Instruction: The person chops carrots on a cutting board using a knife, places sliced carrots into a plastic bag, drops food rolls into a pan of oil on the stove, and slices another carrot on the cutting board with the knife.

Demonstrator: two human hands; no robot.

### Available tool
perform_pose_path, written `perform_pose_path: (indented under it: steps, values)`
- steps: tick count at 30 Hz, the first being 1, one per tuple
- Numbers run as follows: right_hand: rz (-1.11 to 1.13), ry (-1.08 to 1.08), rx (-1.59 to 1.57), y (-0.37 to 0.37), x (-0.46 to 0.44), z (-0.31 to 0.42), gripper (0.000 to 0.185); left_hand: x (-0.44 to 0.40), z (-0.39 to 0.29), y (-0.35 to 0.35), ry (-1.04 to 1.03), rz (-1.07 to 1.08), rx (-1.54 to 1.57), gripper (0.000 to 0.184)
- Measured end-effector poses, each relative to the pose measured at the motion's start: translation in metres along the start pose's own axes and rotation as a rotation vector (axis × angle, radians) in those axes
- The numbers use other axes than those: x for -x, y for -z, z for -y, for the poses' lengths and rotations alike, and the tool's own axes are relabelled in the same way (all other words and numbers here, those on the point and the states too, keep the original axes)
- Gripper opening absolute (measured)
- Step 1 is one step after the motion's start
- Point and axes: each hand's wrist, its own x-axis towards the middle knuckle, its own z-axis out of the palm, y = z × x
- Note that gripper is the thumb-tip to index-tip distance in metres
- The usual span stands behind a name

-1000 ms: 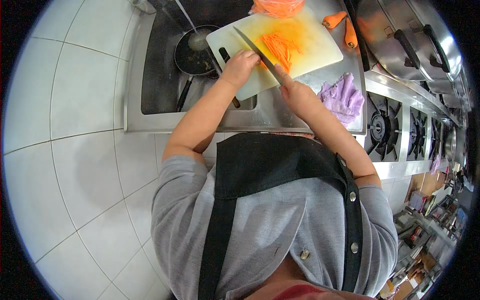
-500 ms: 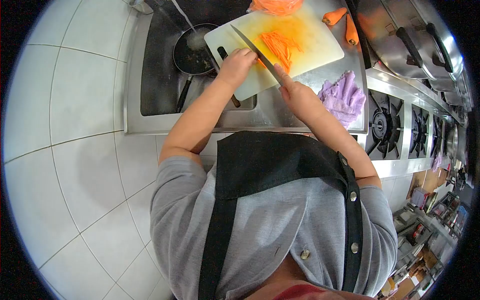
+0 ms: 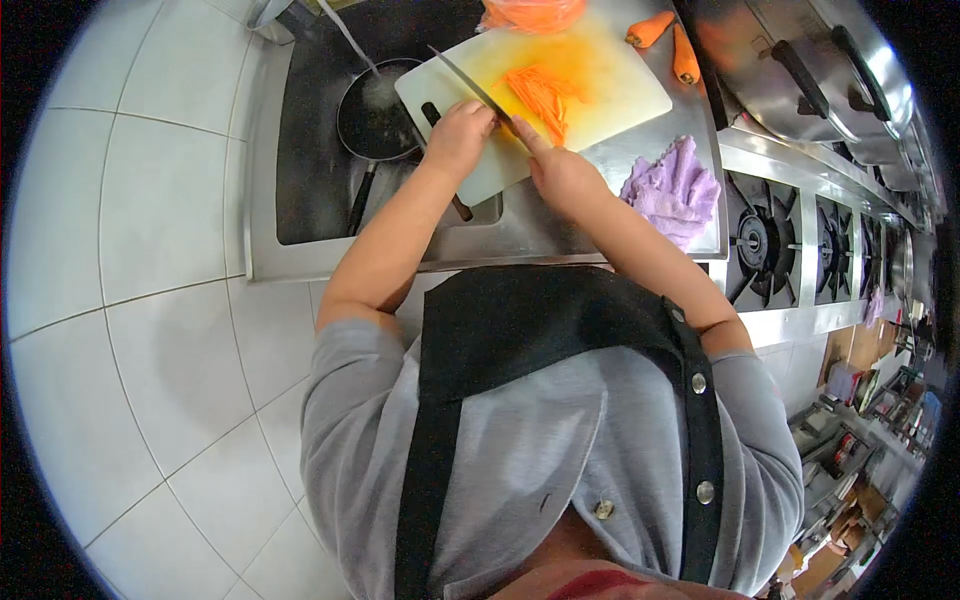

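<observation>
My right hand [image 3: 567,178] is wrapped round the handle end of a long knife [image 3: 464,77], a finger lying along the blade. The blade slants up and left over a white cutting board [image 3: 630,90]. Left of the knife, my left hand [image 3: 460,138] rests on the board with curled fingertips against the blade; what lies under them is hidden. Thin orange carrot strips [image 3: 541,98] are piled just right of the blade. A plastic bag of orange shreds [image 3: 533,13] sits at the board's far edge.
Two carrot pieces [image 3: 685,56] lie right of the board. A purple cloth [image 3: 675,193] is on the steel counter. Water runs into a black pan [image 3: 376,115] in the sink [image 3: 310,205]. Gas burners [image 3: 764,240] and large metal pots [image 3: 790,75] are at the right.
The whole view has shifted, so the board and sink appear slightly further left. The knife handle end and my right hand have moved left, closer to my left hand.
</observation>
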Motion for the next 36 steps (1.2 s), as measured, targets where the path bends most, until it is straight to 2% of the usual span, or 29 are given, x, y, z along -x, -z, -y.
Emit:
perform_pose_path:
  steps: [1, 3, 5, 8, 10, 16, 19, 25, 31, 36]
  values:
    - [-0.009, -0.004, 0.000, 0.000, -0.002, -0.007, 0.064, -0.001, -0.001, 0.001, -0.001, 0.019, 0.024, 0.012]
    - [-0.131, 0.030, -0.192, 0.002, -0.001, -0.025, 0.062, -0.008, -0.003, -0.005, 0.013, 0.031, -0.001, 0.012]
    - [-0.169, 0.027, -0.194, 0.028, 0.013, -0.023, 0.061, -0.015, -0.006, -0.010, 0.035, 0.047, -0.027, 0.012]
    - [-0.227, 0.021, -0.130, 0.054, 0.030, -0.033, 0.058, -0.031, -0.023, -0.012, 0.012, -0.042, 0.010, 0.014]
    - [-0.337, 0.074, -0.137, 0.069, 0.041, -0.037, 0.059, -0.045, -0.034, -0.011, -0.249, -0.033, -0.070, 0.017]
    - [-0.406, 0.035, -0.214, 0.080, 0.064, -0.050, 0.059, -0.060, -0.043, -0.016, -0.406, 0.170, -0.179, 0.014]
    - [-0.407, 0.029, -0.242, 0.078, 0.072, -0.057, 0.060, -0.067, -0.037, -0.018, -0.434, 0.213, -0.133, 0.011]
    - [-0.386, 0.009, -0.292, 0.076, 0.076, -0.068, 0.060, -0.071, -0.022, -0.010, -0.291, 0.086, -0.016, 0.009]
    - [-0.340, -0.035, -0.301, 0.076, 0.072, -0.069, 0.060, -0.066, -0.004, -0.004, -0.213, 0.112, -0.086, 0.013]
    - [-0.335, -0.018, -0.303, 0.077, 0.069, -0.067, 0.061, -0.064, -0.017, -0.013, -0.267, 0.089, -0.139, 0.022]
